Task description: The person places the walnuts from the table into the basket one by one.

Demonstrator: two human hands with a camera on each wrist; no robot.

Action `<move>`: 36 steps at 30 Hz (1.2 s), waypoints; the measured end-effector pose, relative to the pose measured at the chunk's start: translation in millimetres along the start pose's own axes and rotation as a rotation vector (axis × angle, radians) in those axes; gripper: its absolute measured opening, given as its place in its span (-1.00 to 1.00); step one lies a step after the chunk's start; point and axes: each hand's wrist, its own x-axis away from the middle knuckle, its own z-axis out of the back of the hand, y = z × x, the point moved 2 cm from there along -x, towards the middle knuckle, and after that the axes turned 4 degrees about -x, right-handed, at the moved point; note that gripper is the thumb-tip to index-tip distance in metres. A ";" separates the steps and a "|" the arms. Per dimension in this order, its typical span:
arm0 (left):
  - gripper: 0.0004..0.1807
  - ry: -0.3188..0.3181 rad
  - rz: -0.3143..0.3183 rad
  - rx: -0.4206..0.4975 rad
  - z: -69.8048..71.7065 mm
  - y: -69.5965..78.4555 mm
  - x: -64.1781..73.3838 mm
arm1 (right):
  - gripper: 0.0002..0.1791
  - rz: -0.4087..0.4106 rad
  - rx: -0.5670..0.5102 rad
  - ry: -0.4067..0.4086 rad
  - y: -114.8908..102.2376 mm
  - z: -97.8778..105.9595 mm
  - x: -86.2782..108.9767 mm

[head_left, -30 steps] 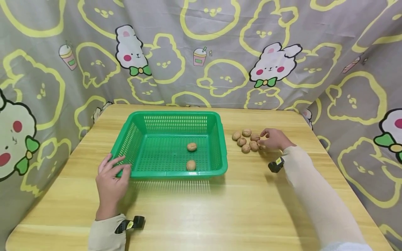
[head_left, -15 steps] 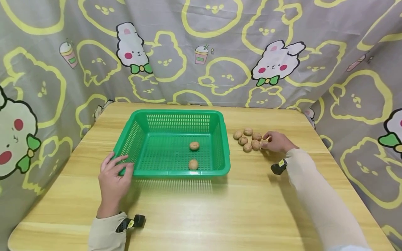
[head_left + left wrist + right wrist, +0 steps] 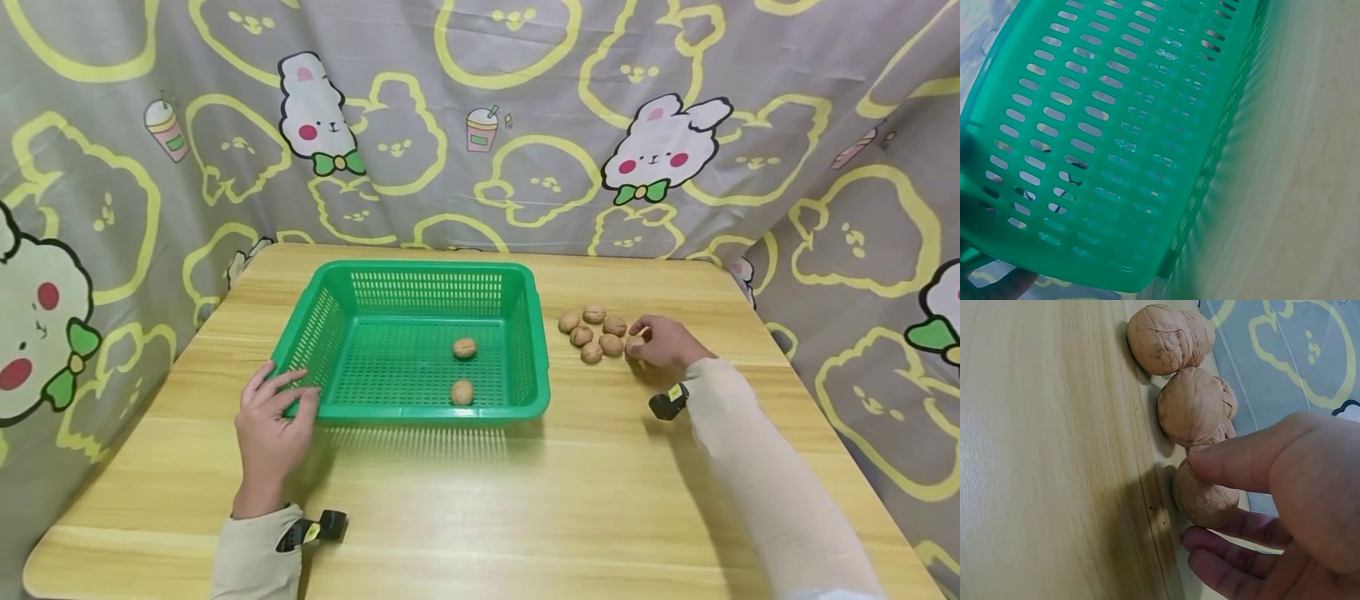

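Observation:
A green plastic basket [image 3: 427, 413] stands on the table, with two walnuts, one walnut [image 3: 464, 348] farther back and another walnut [image 3: 462, 392] near its front wall. My left hand [image 3: 272, 437] holds the basket's near left corner, fingers over the side rim and thumb at the front rim. In the left wrist view the slotted basket wall fills much of the picture, a bit of finger [image 3: 1011, 284] at the lower left. To the right, my right hand [image 3: 666, 343] pinches a walnut [image 3: 1205, 499] between thumb and fingers, at the edge of a loose walnut group [image 3: 581, 336].
Wooden table [image 3: 480, 508] surface stretches in front of the basket and between it and my right arm. A patterned grey curtain [image 3: 420, 208] hangs along the back and both sides. Each wrist carries a small black camera [image 3: 667, 402].
The fingers of my right hand have closed in on the walnut at the group's right edge. My left hand keeps its place on the basket corner. The head view has shifted slightly.

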 end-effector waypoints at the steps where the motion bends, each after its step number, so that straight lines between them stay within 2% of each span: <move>1: -0.80 0.003 -0.001 0.000 -0.4 -0.2 -0.4 | -0.64 0.001 0.001 0.003 -0.7 0.8 0.4; 7: -0.81 0.006 0.000 -0.002 -1.4 -0.3 -1.2 | -0.61 0.004 -0.007 0.032 -2.0 4.7 0.7; 15: -0.80 0.005 -0.002 -0.004 -1.8 0.5 -1.3 | -0.62 0.057 -0.019 0.126 -7.8 8.9 1.4; 28: -0.78 -0.004 -0.013 -0.020 -0.1 -0.7 -0.7 | -0.59 0.071 -0.018 0.124 -37.7 12.8 -2.3; 36: -0.79 0.007 -0.016 -0.011 0.2 1.4 -1.6 | -0.58 0.115 -0.036 0.150 -56.8 17.7 -3.4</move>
